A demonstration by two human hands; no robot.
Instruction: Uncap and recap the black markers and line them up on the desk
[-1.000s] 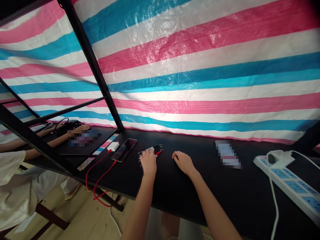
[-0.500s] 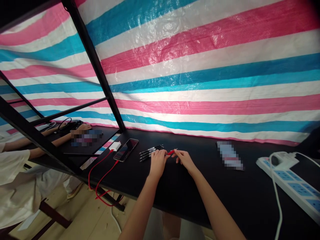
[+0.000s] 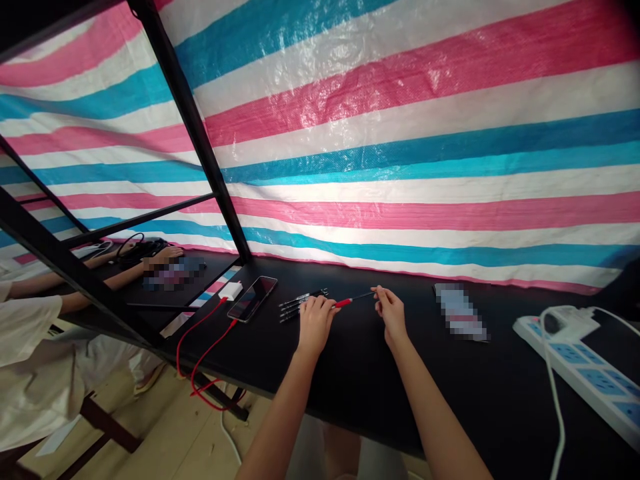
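Observation:
My left hand [image 3: 316, 325] is closed round a pen whose red grip [image 3: 343, 303] points to the right, above the black table [image 3: 370, 373]. A thin dark pen refill [image 3: 363, 295] sticks out of the red end. My right hand [image 3: 393, 315] pinches the refill's far tip between thumb and fingertips. Whether the refill's other end is still inside the barrel cannot be made out. Just left of my left hand, several black-and-clear pens [image 3: 290, 309] lie side by side, partly covered by that hand.
Left of the pens lie a phone [image 3: 253, 299], a white charger [image 3: 231, 291] and a red cable [image 3: 207, 357]. On the right are a blurred packet [image 3: 460, 312] and a white power strip [image 3: 575, 370]. Beyond the black frame [image 3: 185, 110], a co-worker's hands [image 3: 167, 255] rest near black cables.
My right hand has moved right, away from my left hand, with the refill in its fingers. A length of refill now shows between the hands. My left hand has stayed in place.

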